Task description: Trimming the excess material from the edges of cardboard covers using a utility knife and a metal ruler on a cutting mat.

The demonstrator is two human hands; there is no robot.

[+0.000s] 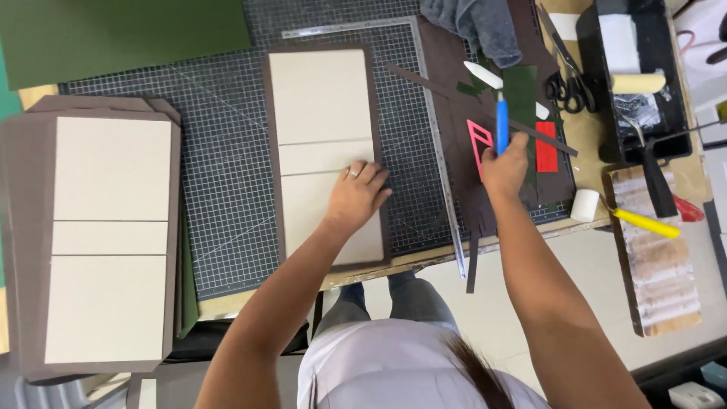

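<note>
Presently noted, largest first: desk [530, 303] carrying a gridded cutting mat [227, 189] across its centre. At 9 o'clock, a stack of brown covers [106, 242] with pale boards glued on. At mat centre, one brown cover sheet [326, 155] bearing three pale boards, lying flat and lengthwise from 12 to 6. Steel ruler [443, 189] just beside it at 3 o'clock. At 2 o'clock, black paint tray [636, 76] with roller; scissors [568, 83] near it. Yellow-handled roller [628, 216] at 4 o'clock on a cardboard scrap. Left hand [356, 193] pressed flat on the lowest board, fingers spread, grip apart, touching the sheet's right margin. Right hand [506, 167] at 3 o'clock of the sheet, grip clamped on a blue-handled tool [501, 125] held upright over brown offcuts. Red strip [546, 155] just beside that hand.
</note>
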